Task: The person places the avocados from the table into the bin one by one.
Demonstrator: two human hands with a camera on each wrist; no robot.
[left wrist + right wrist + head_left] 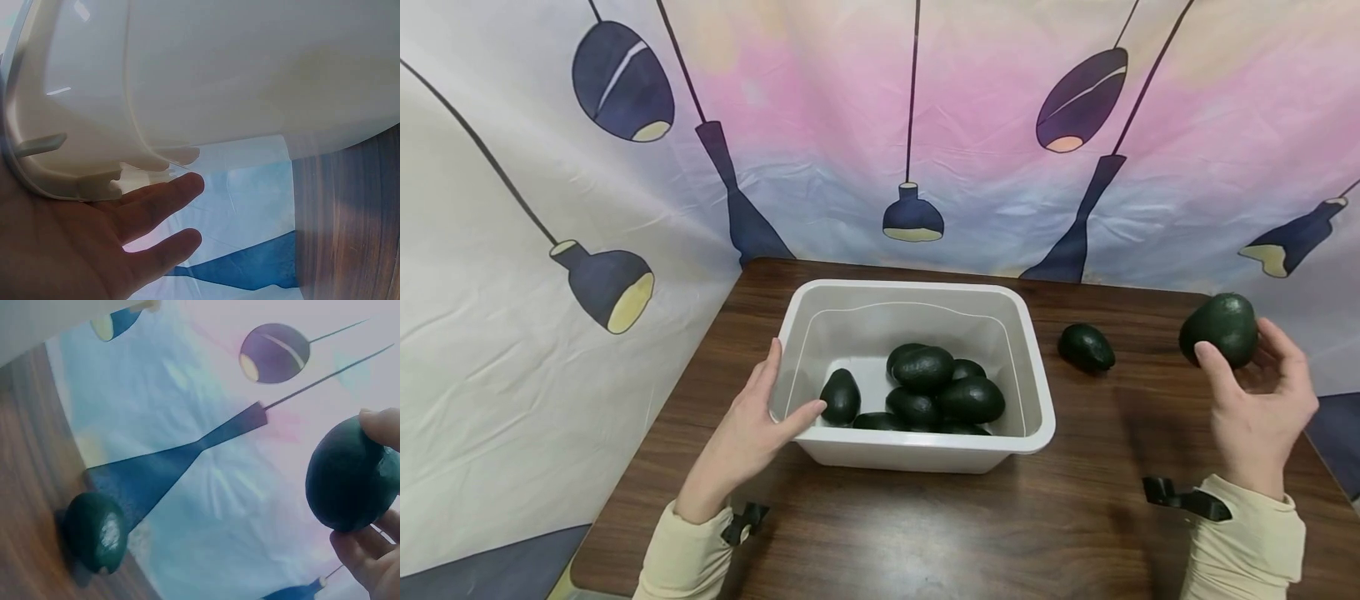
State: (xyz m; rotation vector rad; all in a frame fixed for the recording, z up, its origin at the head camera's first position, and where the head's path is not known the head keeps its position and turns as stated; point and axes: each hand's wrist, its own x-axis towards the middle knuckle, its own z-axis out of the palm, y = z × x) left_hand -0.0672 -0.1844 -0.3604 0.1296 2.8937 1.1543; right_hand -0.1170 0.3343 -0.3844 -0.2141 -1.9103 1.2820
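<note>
A white plastic bin [917, 454] holds several dark green avocados [972, 400], most heaped toward its right side. One avocado [841, 397] sits apart at the left inside. My left hand [758, 421] rests against the bin's left front corner, thumb across the rim. In the left wrist view its fingers [165, 206] extend straight along the outside of the bin. Off to the right, my right hand [1262, 400] holds an avocado [1225, 329] between thumb and fingers, raised above the table. The right wrist view shows this held avocado [350, 475] close up.
Between the bin and my right hand, a loose avocado [1086, 347] lies on the brown wooden table [880, 533]. Behind the table hangs a cloth [842, 125] printed with lamps.
</note>
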